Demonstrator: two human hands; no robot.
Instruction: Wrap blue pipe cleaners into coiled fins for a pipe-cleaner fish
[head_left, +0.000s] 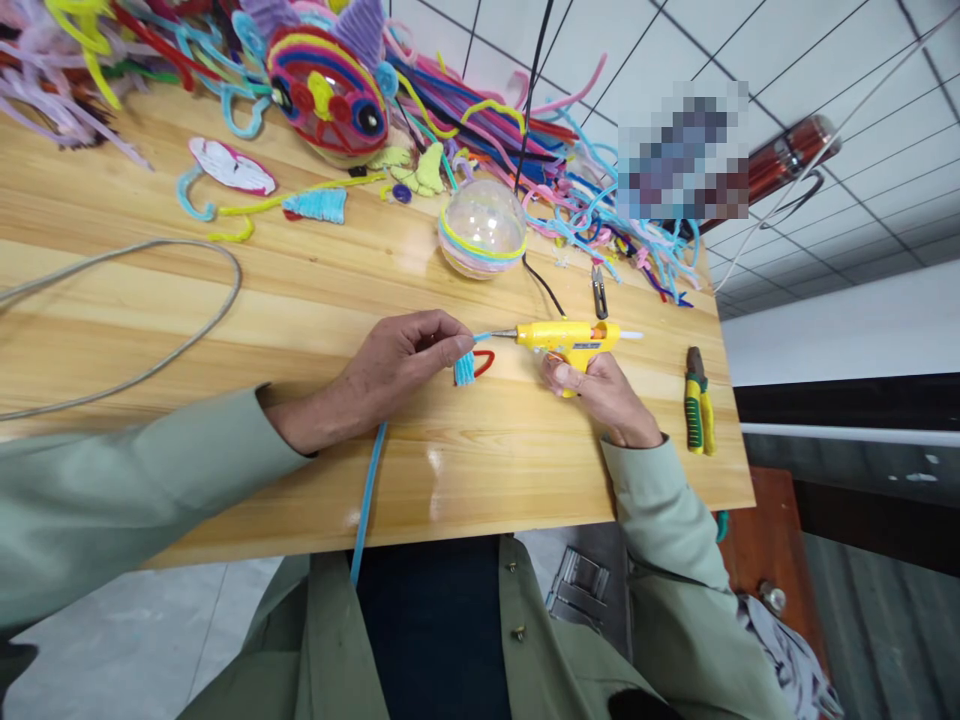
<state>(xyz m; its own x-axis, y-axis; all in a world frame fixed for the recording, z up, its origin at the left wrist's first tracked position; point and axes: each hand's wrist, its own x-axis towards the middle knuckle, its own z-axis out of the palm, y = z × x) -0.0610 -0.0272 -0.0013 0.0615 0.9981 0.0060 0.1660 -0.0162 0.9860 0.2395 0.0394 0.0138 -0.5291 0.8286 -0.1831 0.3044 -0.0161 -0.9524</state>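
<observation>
One blue strip (369, 480) crosses the near edge of the desk (487, 480) and runs up under my left hand (409, 360). Those fingers pinch the top of a small blue piece (465, 369), which has a red loop (486, 356) beside it. My right hand (604, 395) has its fingers wrapped round a yellow glue gun (555, 336), nozzle tip right by my left fingertips. Off to the right lie pliers (696, 405). Beyond the gun sits a clear ball (484, 220) with coloured bands; farther back, coloured pipe cleaners (480, 100) lie heaped.
</observation>
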